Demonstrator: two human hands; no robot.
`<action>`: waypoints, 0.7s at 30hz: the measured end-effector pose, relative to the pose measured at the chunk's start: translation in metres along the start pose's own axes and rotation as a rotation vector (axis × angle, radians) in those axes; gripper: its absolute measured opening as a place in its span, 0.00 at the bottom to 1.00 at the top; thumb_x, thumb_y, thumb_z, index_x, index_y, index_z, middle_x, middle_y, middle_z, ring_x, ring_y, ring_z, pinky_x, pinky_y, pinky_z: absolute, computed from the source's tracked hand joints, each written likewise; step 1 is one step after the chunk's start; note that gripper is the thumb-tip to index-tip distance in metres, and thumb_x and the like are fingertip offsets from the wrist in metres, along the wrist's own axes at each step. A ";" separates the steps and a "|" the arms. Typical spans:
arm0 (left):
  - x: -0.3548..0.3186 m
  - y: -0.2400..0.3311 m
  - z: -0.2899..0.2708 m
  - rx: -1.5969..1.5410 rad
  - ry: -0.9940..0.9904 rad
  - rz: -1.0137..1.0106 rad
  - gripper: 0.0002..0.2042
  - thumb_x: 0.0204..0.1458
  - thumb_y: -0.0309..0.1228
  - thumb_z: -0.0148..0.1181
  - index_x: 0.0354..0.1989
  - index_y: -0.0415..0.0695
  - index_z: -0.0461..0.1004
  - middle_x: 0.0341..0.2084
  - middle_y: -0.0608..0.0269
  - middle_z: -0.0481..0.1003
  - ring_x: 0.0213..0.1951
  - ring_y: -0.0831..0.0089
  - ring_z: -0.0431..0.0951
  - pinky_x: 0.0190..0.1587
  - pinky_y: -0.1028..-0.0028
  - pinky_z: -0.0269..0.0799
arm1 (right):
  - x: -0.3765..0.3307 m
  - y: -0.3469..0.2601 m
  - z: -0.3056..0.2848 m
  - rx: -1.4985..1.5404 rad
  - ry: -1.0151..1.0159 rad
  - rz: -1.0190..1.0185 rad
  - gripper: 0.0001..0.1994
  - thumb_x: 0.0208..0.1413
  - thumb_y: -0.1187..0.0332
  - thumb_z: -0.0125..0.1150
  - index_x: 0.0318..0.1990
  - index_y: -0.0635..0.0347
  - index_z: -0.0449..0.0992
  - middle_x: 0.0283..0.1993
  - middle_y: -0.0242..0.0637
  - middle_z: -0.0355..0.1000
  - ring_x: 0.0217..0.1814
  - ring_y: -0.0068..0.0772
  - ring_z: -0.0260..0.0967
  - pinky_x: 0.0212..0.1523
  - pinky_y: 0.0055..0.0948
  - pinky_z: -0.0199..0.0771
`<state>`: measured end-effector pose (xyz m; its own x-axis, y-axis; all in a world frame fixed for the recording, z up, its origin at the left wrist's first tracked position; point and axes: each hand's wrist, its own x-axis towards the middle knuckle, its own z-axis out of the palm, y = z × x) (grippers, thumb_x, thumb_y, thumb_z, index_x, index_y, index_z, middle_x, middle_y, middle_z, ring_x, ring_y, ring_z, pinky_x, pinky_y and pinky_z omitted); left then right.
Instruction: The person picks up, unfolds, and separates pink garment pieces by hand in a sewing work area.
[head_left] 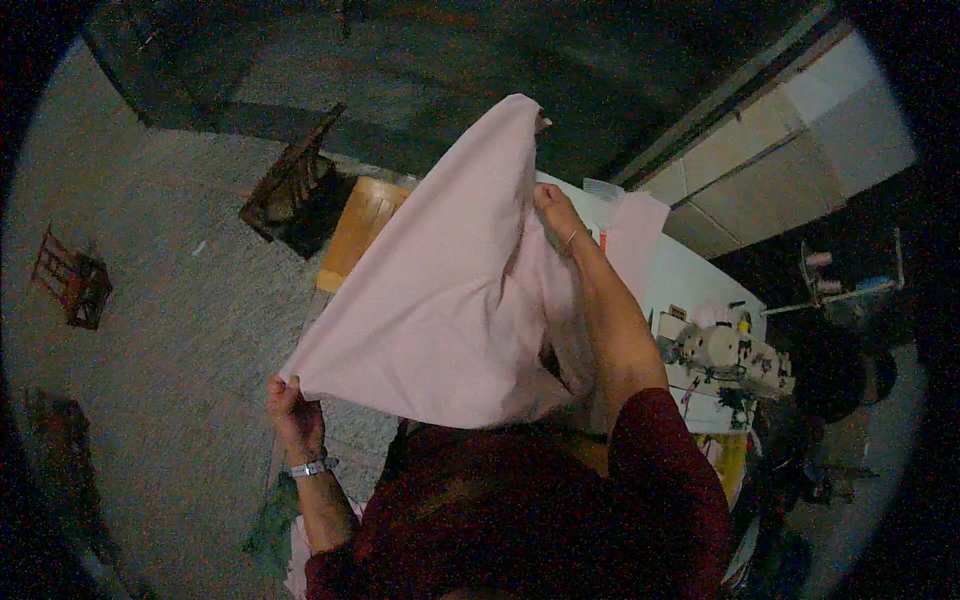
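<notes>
A large piece of pale pink fabric is stretched out in front of my body, with folds gathering toward its right side. My left hand pinches its lower left corner, away from the table. Up at the right edge of the cloth, my right hand is closed on a gathered part of it. The fabric's peak rises beyond my right hand, and the cloth hides much of what lies beneath. Another flat pink piece rests on the white table, just right of my right forearm.
A sewing machine stands on the white table at the right, with a thread stand beyond it. At the left are a wooden chair, a light wooden surface and a small chair. Green cloth lies low left.
</notes>
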<state>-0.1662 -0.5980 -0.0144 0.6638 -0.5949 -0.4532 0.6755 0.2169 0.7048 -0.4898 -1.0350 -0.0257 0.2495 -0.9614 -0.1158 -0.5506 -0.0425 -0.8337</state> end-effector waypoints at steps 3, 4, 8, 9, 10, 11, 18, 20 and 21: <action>-0.005 -0.004 -0.024 -0.023 -0.034 0.006 0.12 0.51 0.25 0.59 0.43 0.41 0.67 0.42 0.58 0.74 0.46 0.66 0.74 0.52 0.66 0.69 | -0.001 0.004 0.012 0.142 -0.123 0.129 0.15 0.60 0.60 0.54 0.46 0.62 0.72 0.37 0.29 0.71 0.38 0.20 0.65 0.41 0.24 0.67; -0.011 0.001 -0.032 -0.020 -0.034 0.016 0.12 0.50 0.24 0.59 0.42 0.42 0.67 0.42 0.58 0.74 0.46 0.66 0.74 0.51 0.66 0.69 | -0.009 0.002 0.015 0.201 -0.167 0.128 0.14 0.59 0.61 0.55 0.45 0.62 0.72 0.36 0.28 0.71 0.36 0.20 0.65 0.40 0.24 0.68; -0.025 0.023 -0.041 -0.038 -0.051 0.026 0.10 0.50 0.24 0.58 0.41 0.43 0.68 0.41 0.58 0.75 0.45 0.68 0.74 0.51 0.69 0.70 | -0.036 -0.019 0.011 0.562 -0.245 0.193 0.14 0.57 0.65 0.59 0.46 0.64 0.72 0.40 0.32 0.73 0.38 0.24 0.70 0.40 0.27 0.72; -0.028 0.025 -0.039 -0.049 -0.055 0.024 0.10 0.50 0.24 0.58 0.41 0.43 0.68 0.40 0.58 0.75 0.45 0.68 0.75 0.51 0.69 0.70 | -0.047 -0.038 0.002 0.679 -0.226 0.172 0.15 0.57 0.65 0.59 0.47 0.64 0.72 0.41 0.34 0.73 0.40 0.26 0.71 0.42 0.28 0.72; -0.027 0.025 -0.044 -0.051 -0.058 0.021 0.10 0.50 0.24 0.58 0.41 0.43 0.68 0.40 0.58 0.75 0.45 0.68 0.74 0.51 0.69 0.70 | -0.054 -0.050 -0.005 0.798 -0.205 0.151 0.15 0.57 0.65 0.58 0.48 0.64 0.71 0.43 0.35 0.74 0.42 0.27 0.72 0.44 0.28 0.73; -0.023 0.021 -0.053 -0.053 -0.062 0.017 0.10 0.50 0.24 0.58 0.41 0.43 0.68 0.40 0.59 0.75 0.45 0.68 0.74 0.51 0.70 0.69 | -0.042 -0.033 -0.017 0.797 -0.228 0.118 0.17 0.57 0.66 0.58 0.51 0.65 0.70 0.46 0.38 0.73 0.45 0.30 0.72 0.48 0.29 0.72; -0.036 0.024 -0.047 0.010 0.026 0.011 0.11 0.52 0.24 0.57 0.43 0.41 0.68 0.41 0.59 0.74 0.45 0.67 0.74 0.49 0.71 0.71 | -0.069 -0.120 -0.059 0.818 -0.163 0.009 0.18 0.57 0.65 0.58 0.52 0.66 0.69 0.48 0.38 0.72 0.48 0.30 0.70 0.52 0.28 0.70; -0.038 0.027 -0.041 -0.014 -0.008 0.015 0.12 0.52 0.25 0.57 0.44 0.40 0.67 0.43 0.59 0.73 0.46 0.66 0.74 0.50 0.69 0.71 | -0.068 -0.142 -0.065 0.847 -0.191 -0.043 0.17 0.58 0.66 0.56 0.52 0.66 0.68 0.48 0.40 0.72 0.48 0.30 0.70 0.52 0.28 0.70; -0.038 0.027 -0.037 -0.028 -0.030 0.013 0.12 0.52 0.25 0.57 0.45 0.40 0.67 0.44 0.58 0.73 0.46 0.66 0.74 0.51 0.68 0.71 | -0.069 -0.155 -0.072 0.857 -0.216 -0.079 0.17 0.58 0.66 0.56 0.52 0.65 0.68 0.48 0.40 0.72 0.48 0.30 0.71 0.52 0.28 0.70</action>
<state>-0.1618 -0.5404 0.0013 0.6633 -0.6146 -0.4270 0.6757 0.2466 0.6947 -0.4791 -0.9819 0.1507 0.4538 -0.8885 -0.0678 0.2393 0.1948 -0.9512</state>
